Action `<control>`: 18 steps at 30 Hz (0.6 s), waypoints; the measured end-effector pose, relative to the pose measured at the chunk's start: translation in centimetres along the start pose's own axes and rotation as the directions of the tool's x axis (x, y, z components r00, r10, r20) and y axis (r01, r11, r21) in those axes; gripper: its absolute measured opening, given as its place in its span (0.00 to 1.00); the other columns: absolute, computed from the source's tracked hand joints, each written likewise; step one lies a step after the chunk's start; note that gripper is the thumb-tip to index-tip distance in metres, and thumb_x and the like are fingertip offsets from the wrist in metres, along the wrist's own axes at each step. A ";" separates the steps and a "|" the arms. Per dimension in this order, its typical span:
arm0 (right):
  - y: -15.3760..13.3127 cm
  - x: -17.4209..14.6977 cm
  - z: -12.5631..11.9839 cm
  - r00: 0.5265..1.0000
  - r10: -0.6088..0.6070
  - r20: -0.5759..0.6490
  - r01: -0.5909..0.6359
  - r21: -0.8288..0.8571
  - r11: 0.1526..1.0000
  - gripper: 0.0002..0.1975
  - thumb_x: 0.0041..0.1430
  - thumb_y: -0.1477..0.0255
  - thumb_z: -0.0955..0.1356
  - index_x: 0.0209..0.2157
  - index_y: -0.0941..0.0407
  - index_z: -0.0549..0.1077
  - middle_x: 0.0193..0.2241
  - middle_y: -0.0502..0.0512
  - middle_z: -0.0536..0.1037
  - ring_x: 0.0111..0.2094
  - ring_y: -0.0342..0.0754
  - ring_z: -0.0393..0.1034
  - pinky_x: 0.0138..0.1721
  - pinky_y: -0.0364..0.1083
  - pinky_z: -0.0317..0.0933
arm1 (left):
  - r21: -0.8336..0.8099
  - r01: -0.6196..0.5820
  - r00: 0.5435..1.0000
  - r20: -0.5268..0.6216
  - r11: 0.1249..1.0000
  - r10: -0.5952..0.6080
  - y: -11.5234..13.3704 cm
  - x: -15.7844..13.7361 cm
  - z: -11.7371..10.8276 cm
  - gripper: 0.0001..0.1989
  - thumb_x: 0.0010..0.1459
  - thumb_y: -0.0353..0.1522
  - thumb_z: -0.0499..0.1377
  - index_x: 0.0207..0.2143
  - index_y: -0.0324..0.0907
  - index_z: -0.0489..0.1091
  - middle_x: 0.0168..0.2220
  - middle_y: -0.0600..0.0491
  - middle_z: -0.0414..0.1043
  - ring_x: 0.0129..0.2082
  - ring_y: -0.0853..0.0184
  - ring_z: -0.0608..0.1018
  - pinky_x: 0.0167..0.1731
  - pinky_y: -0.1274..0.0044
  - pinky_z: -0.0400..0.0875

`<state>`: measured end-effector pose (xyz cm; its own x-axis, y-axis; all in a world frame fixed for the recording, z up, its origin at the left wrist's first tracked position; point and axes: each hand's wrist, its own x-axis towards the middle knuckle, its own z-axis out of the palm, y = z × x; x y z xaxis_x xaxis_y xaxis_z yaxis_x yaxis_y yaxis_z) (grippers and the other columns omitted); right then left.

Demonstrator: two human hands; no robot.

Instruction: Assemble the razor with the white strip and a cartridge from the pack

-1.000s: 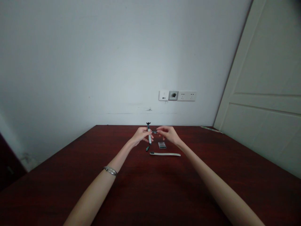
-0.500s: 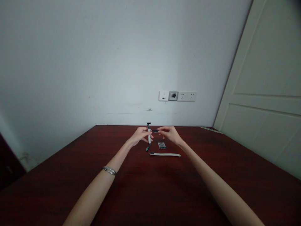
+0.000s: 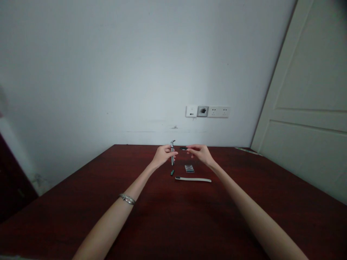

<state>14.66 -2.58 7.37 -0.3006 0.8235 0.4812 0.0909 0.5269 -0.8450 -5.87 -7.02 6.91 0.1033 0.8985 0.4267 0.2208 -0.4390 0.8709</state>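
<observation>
Rotated since the earlier frame, razor handle [image 3: 172, 153] stands gripped in left hand [image 3: 163, 156]; right hand [image 3: 200, 154] pinches what looks like a blade cartridge [image 3: 183, 148], liable to drop if misaligned.

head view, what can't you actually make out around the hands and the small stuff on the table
- Small dark piece pinched by the right hand: too small to identify.
- Top of the razor-like handle in the left hand: too small to show detail; the fingers hide its lower part.
- Clear case: contents too small to read.
- Green piece: too small to name.
</observation>
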 end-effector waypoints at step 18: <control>-0.9 -0.3 0.5 0.999 -0.008 0.039 0.003 0.111 0.994 0.19 0.40 0.63 0.72 0.32 0.61 0.77 0.22 0.55 0.77 0.19 0.42 0.66 0.23 0.43 0.64 | 0.374 -0.194 0.961 -0.114 0.907 0.253 -2.4 -2.8 3.4 0.16 0.47 0.42 0.60 0.25 0.41 0.59 0.17 0.61 0.61 0.18 0.75 0.63 0.21 0.83 0.56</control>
<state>14.17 -3.43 7.83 -0.3381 0.8107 0.4780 -0.0158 0.5030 -0.8642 -3.42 -8.49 2.79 0.0443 0.7515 0.6582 0.5426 -0.5713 0.6158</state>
